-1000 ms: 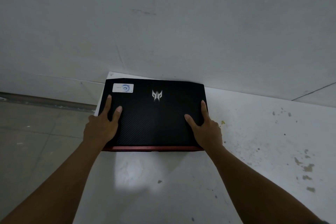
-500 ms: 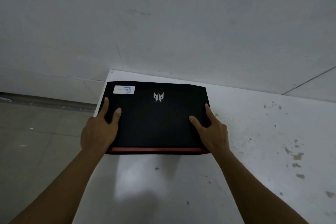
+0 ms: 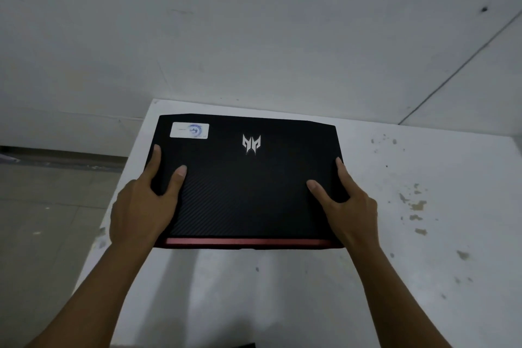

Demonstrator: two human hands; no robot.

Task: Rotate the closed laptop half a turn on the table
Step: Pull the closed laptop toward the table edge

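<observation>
A closed black laptop lies at the far left corner of the white table. Its lid bears a silver emblem near the far edge and a white sticker at the far left corner. A red strip runs along its near edge. My left hand grips the laptop's left side, thumb on the lid and fingers along the edge. My right hand grips the right side the same way. The fingers under each edge are hidden. Whether the laptop rests on the table or is slightly lifted I cannot tell.
A pale wall rises just behind the table's far edge. The table's left edge drops to a grey tiled floor. Chipped, stained patches mark the tabletop on the right. A small dark object shows at the bottom edge.
The laptop has shifted slightly toward me and away from the wall, with both hands staying on its sides. Its orientation is the same.
</observation>
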